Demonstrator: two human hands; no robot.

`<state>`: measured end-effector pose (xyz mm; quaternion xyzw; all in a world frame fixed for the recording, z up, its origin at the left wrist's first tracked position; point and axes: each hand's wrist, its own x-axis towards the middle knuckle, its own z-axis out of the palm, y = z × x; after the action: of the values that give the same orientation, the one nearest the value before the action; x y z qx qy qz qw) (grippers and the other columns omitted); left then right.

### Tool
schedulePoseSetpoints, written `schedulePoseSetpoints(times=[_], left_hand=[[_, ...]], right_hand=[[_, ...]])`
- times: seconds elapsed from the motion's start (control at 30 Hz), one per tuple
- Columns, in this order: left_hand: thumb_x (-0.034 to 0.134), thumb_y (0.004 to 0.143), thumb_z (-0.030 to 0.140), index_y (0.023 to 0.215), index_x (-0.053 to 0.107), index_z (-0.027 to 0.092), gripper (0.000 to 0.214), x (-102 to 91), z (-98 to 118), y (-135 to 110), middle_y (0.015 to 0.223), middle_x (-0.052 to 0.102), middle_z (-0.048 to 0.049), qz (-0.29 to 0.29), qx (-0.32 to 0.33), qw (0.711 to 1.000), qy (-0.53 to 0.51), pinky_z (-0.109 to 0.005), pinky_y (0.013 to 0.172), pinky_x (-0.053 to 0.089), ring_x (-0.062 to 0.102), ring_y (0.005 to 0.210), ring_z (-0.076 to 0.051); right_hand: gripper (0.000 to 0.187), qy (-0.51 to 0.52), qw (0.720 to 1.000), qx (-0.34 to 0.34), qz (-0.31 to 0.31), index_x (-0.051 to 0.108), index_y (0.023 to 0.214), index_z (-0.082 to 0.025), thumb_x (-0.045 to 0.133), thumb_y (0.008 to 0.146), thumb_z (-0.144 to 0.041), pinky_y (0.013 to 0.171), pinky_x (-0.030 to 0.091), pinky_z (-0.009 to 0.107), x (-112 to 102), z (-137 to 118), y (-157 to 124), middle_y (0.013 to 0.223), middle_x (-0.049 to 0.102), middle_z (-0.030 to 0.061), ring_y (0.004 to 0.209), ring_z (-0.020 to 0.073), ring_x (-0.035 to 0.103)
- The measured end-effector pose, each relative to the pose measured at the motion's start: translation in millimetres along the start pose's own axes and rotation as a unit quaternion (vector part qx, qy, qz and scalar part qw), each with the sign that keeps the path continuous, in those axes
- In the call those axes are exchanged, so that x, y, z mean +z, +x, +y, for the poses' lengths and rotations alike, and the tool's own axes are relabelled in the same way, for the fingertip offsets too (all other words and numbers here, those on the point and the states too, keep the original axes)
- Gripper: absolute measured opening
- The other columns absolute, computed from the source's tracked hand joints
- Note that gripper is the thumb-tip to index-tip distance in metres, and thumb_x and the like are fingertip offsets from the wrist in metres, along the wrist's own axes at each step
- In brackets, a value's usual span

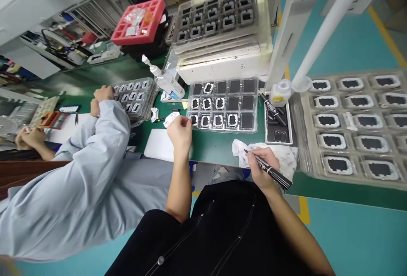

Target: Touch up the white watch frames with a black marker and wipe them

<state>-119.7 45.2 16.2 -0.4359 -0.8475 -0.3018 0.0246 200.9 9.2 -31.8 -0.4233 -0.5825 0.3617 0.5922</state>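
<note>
My right hand [262, 165] grips a black marker pen [273, 173], its tip pointing left over a crumpled white cloth [286, 159] at the bench edge. My left hand [179, 132] is closed at the lower left corner of a clear plastic tray [251, 131]. Its fingertips are beside a small white frame-shaped part [193, 120]; whether they pinch anything is hidden. Several similar white frames with black edges sit in the tray's left compartments, and dark squares show in the others.
A bottle [281, 93] and a box holding another marker [274, 110] stand right of the tray. Farther right lie large stacked trays [343, 127]. Behind are a pump bottle [167, 82] and a tray stack [219, 51]. A co-worker's sleeve [104, 140] is close on my left.
</note>
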Motion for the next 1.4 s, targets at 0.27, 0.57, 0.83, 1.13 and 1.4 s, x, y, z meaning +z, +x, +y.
schedulePoseSetpoints(times=[0.27,0.57,0.83,1.13,1.4], left_hand=[[0.071,0.105,0.033,0.111,0.081,0.024,0.015,10.8,19,-10,0.110,0.077,-0.0144,-0.039,0.102,0.994,-0.009,-0.050,0.112,0.053,0.068,0.116,-0.037],[0.090,0.092,0.027,0.103,0.077,0.023,0.018,17.5,29,-6,0.117,0.070,-0.0162,-0.118,0.143,0.982,-0.041,-0.058,0.114,0.053,0.064,0.120,-0.041],[0.075,0.098,0.022,0.089,0.059,0.025,0.019,20.6,38,-30,0.092,0.068,-0.0037,-0.109,0.102,0.976,-0.157,-0.037,0.090,0.053,0.064,0.089,-0.024],[0.076,0.105,0.051,0.095,0.059,0.026,0.033,24.7,27,-80,0.092,0.069,-0.0013,-0.136,0.025,0.919,-0.368,-0.031,0.084,0.055,0.067,0.085,-0.019],[0.085,0.099,0.056,0.091,0.056,0.025,0.043,17.6,25,-68,0.089,0.066,-0.0005,-0.145,0.006,0.899,-0.414,-0.033,0.086,0.061,0.070,0.087,-0.019]], right_hand=[[0.011,-0.006,1.000,0.020,0.008,0.074,0.100,-0.026,0.081,0.103,-0.034,0.062,0.061,0.030,-2,7,-7,0.085,0.082,0.0003,0.070,0.0193,0.081],[0.016,-0.014,0.999,0.038,0.025,0.074,0.099,-0.024,0.084,0.101,-0.035,0.059,0.057,0.028,-1,10,-9,0.087,0.083,0.0004,0.061,0.0158,0.074],[0.016,-0.022,0.998,0.043,0.045,0.074,0.100,-0.025,0.085,0.101,-0.037,0.064,0.060,0.031,1,10,-14,0.084,0.084,-0.0008,0.063,0.0173,0.077],[0.008,-0.071,0.996,-0.026,0.052,0.077,0.103,-0.029,0.084,0.099,-0.028,0.069,0.070,0.038,1,-6,-15,0.089,0.085,0.0015,0.080,0.0251,0.085],[0.014,-0.050,0.995,-0.052,0.066,0.079,0.107,-0.029,0.084,0.097,-0.022,0.081,0.075,0.044,3,0,-20,0.095,0.086,0.0021,0.089,0.0273,0.087]])
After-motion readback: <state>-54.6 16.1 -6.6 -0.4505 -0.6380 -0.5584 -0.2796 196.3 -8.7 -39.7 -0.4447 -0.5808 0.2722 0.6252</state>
